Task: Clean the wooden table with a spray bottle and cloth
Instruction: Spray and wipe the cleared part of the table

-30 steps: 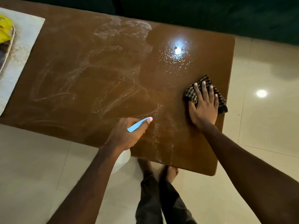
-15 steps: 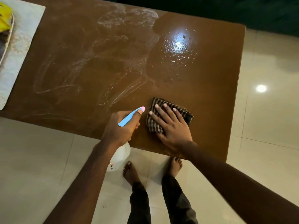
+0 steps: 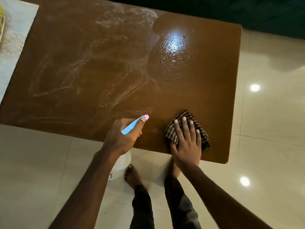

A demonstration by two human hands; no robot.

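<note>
Head view: the right hand (image 3: 185, 142) lies flat, fingers spread, pressing the cloth (image 3: 188, 129) onto the worktop (image 3: 206, 90) at its near edge, close to the near-right corner. The palm covers most of the cloth; only its striped borders show around the fingers. The left hand (image 3: 125, 136) is clenched around the bottle (image 3: 121, 164), which it holds just off the near edge, with the blue trigger head (image 3: 133, 125) pointing up and to the right over the wood, toward the cloth.

What the next stroke turns on, as I judge it: the unwiped part lies up and to the left of the cloth. Pale streaks (image 3: 115, 66) cover the middle and far-left of the worktop, and a beaded wet patch (image 3: 173, 52) sits straight beyond the right hand, under a lamp glare. The worktop's long axis runs left to right, so the right hand is the nearer one to the wet patch and has to reach away from the body or sweep leftward past the bottle.

Hidden or unclear: the bottle's body is mostly behind the left wrist, with only a white lower part showing. A pale mat (image 3: 14, 38) at the far left is cut off by the frame, and whatever sits on it cannot be made out. The dark area beyond the far edge is unreadable.
</note>
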